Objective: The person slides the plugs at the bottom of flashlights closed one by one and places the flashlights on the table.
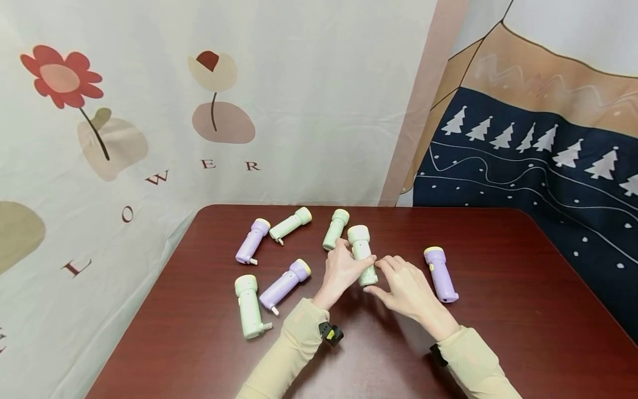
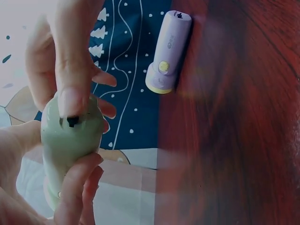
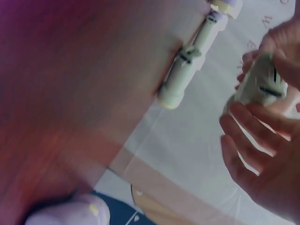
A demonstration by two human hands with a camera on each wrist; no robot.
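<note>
My left hand grips the body of a pale green flashlight, its wide head pointing away from me. At the tail end, my right hand has its thumb on one side and fingers on the other. The left wrist view shows a fingertip pressing on the flashlight's tail, beside a small dark slot. Dark slots also show on the tail end in the right wrist view. Just behind the left hand lies another green flashlight.
To the right lies a purple flashlight. On the left are two purple flashlights and two green flashlights, each with a small piece sticking out at the tail. Printed curtains hang behind the brown table.
</note>
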